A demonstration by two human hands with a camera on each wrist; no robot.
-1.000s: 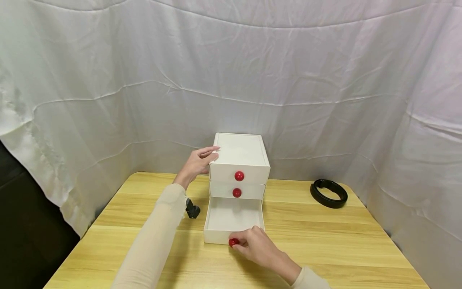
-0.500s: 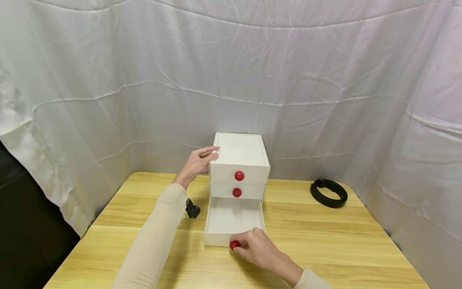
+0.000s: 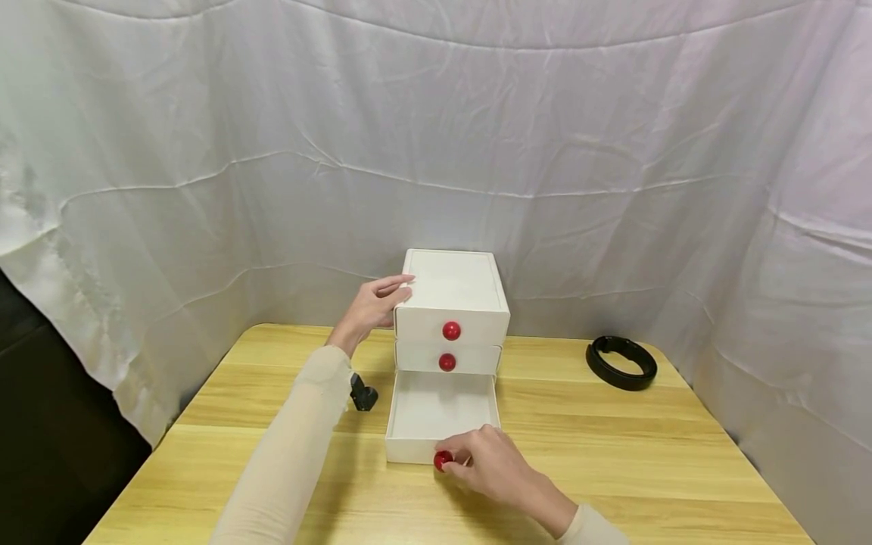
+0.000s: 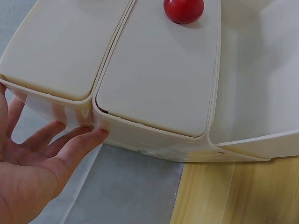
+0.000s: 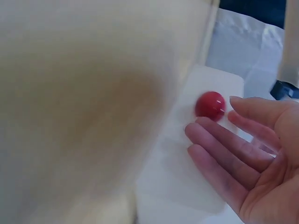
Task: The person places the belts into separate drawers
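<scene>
A white drawer box (image 3: pixel 453 291) stands upright at the back of the wooden surface (image 3: pixel 647 462), its three drawer fronts facing the person. The bottom drawer (image 3: pixel 439 415) is pulled out toward the person, its long axis running front to back, and nothing lies inside it. The right hand (image 3: pixel 492 465) has relaxed, nearly straight fingers (image 5: pixel 219 154) beside the drawer's red knob (image 3: pixel 443 459). The left hand (image 3: pixel 371 309) rests flat and open against the box's left side. The two upper drawers are closed. A black ring (image 3: pixel 621 363) lies well apart to the right.

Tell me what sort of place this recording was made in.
Probably a makeshift recording setup, not a lived-in room: white sheets hang all round a wooden table that bears only a small white drawer unit and a black ring.
</scene>
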